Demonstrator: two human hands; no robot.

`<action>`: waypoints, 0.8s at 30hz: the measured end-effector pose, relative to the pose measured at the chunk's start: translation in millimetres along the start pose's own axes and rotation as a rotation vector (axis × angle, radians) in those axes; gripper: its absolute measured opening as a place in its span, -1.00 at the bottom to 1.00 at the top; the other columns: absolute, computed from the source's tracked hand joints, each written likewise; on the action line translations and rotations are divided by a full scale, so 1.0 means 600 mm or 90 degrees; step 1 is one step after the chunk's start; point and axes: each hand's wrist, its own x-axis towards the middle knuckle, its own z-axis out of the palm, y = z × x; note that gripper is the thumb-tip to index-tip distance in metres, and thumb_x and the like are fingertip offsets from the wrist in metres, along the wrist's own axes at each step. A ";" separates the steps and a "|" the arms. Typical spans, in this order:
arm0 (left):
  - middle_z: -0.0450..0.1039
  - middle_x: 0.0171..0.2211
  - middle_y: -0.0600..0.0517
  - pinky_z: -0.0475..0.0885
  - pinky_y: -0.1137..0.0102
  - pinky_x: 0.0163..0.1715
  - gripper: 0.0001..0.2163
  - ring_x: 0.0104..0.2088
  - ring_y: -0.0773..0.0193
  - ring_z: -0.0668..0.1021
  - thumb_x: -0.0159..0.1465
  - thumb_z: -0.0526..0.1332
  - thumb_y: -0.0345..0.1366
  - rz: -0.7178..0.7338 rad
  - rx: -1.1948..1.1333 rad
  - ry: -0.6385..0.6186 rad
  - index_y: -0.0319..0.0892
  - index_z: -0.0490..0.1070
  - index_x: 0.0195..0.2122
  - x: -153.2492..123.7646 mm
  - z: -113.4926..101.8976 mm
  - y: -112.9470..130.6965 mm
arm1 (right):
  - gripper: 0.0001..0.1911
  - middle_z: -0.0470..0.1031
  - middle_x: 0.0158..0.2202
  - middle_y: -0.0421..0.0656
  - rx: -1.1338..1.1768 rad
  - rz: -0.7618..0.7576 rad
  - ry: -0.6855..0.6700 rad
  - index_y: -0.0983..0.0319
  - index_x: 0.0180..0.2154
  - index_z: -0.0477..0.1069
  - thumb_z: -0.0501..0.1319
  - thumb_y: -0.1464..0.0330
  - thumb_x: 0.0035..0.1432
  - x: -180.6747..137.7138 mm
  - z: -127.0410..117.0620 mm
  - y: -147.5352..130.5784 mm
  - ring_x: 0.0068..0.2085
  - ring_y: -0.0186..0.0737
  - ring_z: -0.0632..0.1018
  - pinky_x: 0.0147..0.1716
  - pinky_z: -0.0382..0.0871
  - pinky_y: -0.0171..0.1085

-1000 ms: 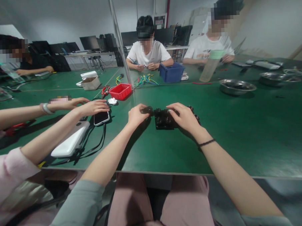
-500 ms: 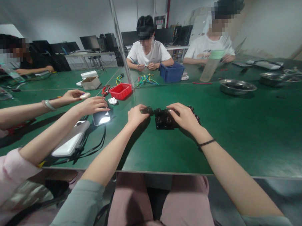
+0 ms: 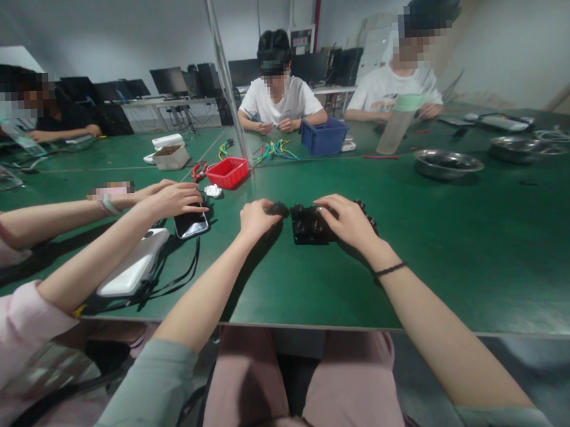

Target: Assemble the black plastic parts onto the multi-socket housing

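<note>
On the green table, my left hand (image 3: 258, 218) is closed with its fingertips around a small black knobbed piece (image 3: 279, 209). Just right of it sits a cluster of black blocks with round knobs (image 3: 307, 225). My right hand (image 3: 350, 221) lies over the right part of this cluster, fingers bent and thumb against it. Under that palm, part of the cluster is hidden, and the exact kind of these black parts cannot be made out. A narrow gap shows between the small piece and the cluster.
At left, a co-worker's hands (image 3: 173, 198) are at a phone (image 3: 191, 224), near a white case (image 3: 135, 263) with black straps. Beyond are a red bin (image 3: 228, 172), wires (image 3: 277, 151), a blue crate (image 3: 324, 137), a bottle (image 3: 398, 127) and a metal bowl (image 3: 448, 163). Other people sit opposite.
The co-worker's far hand has moved from a small white object to beside the other hand at the phone. The phone's screen has gone from bright to dark. My hands look unmoved.
</note>
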 end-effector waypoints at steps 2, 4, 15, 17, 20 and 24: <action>0.61 -0.14 -0.03 0.44 0.26 -0.07 -0.67 -0.07 0.03 0.59 0.06 0.36 -0.14 -0.006 0.008 -0.003 -0.07 0.57 -0.14 0.000 0.000 0.001 | -0.76 0.57 -0.12 -0.01 0.001 0.000 -0.001 0.22 -0.16 0.49 0.06 0.37 0.28 0.000 0.001 0.001 -0.06 -0.04 0.56 0.00 0.42 -0.03; 0.61 -0.15 -0.03 0.44 0.27 -0.08 -0.68 -0.08 0.04 0.59 0.06 0.36 -0.13 -0.012 0.011 -0.010 -0.08 0.57 -0.15 0.000 -0.001 0.001 | -0.76 0.57 -0.12 -0.02 0.001 0.000 -0.004 0.21 -0.16 0.49 0.06 0.37 0.28 0.000 0.001 0.001 -0.06 -0.04 0.56 0.00 0.42 -0.02; 0.61 -0.13 -0.02 0.44 0.31 -0.06 -0.66 -0.05 0.06 0.59 0.09 0.33 -0.05 -0.018 0.050 -0.033 -0.08 0.56 -0.14 -0.004 -0.005 0.008 | -0.76 0.57 -0.12 -0.01 -0.006 0.005 -0.011 0.23 -0.16 0.49 0.06 0.37 0.28 0.000 0.000 0.001 -0.06 -0.04 0.56 0.00 0.42 -0.04; 0.61 -0.13 -0.03 0.44 0.30 -0.05 -0.65 -0.04 0.05 0.58 0.09 0.33 -0.03 -0.016 0.056 -0.030 -0.08 0.56 -0.15 -0.004 -0.005 0.009 | -0.76 0.57 -0.11 0.00 -0.007 0.007 -0.013 0.25 -0.15 0.49 0.06 0.37 0.28 0.000 0.000 0.001 -0.06 -0.04 0.56 0.00 0.42 -0.04; 0.61 -0.14 -0.03 0.43 0.26 -0.02 -0.66 -0.05 0.06 0.58 0.08 0.35 -0.05 -0.006 0.034 -0.029 -0.07 0.55 -0.15 -0.007 -0.005 0.008 | -0.76 0.57 -0.11 0.00 -0.007 0.011 -0.017 0.24 -0.15 0.49 0.07 0.37 0.28 0.000 -0.001 0.000 -0.05 -0.04 0.56 0.00 0.42 -0.05; 0.59 -0.09 -0.01 0.39 0.20 0.06 -0.69 0.01 0.09 0.54 0.12 0.34 -0.04 -0.004 0.009 -0.014 0.05 0.52 -0.11 -0.014 -0.003 0.005 | -0.75 0.57 -0.10 -0.04 -0.008 0.016 -0.018 0.20 -0.15 0.50 0.06 0.36 0.29 0.001 -0.003 -0.001 -0.04 -0.05 0.55 0.01 0.42 -0.04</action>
